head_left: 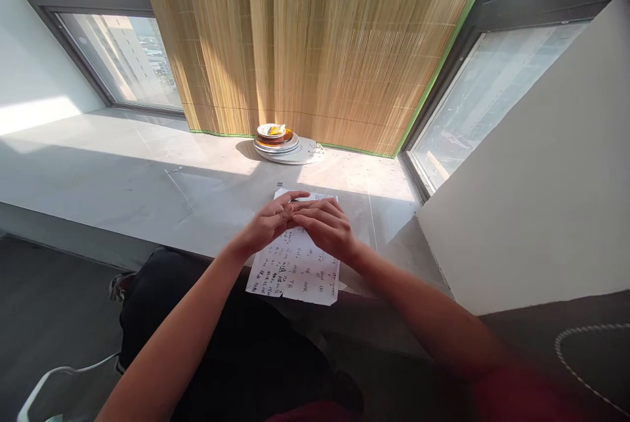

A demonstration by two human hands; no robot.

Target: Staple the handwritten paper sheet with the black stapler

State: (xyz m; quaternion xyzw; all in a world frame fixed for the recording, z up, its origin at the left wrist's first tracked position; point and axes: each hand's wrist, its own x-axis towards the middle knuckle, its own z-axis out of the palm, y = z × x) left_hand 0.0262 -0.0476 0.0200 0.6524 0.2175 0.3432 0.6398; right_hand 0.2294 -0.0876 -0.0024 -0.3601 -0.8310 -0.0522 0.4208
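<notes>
A sheet of white paper (315,271) with rows of handwriting lies under both hands, its near end jutting past the ledge's front edge. My left hand (272,218) is over its upper left part, index finger stretched out to the right. From the other side, my right hand (327,225) reaches in, its fingers lying across the left hand's fingers. The hands touch each other above the page. No object shows in either one, though their overlap hides some of the fingers and the writing beneath.
A stack of plates and small dishes (278,143) stands at the back of the wide pale ledge (123,172), before a bamboo blind (315,48). Windows flank the blind. A white wall (536,166) closes off the right side. A white cable (63,369) hangs at lower left.
</notes>
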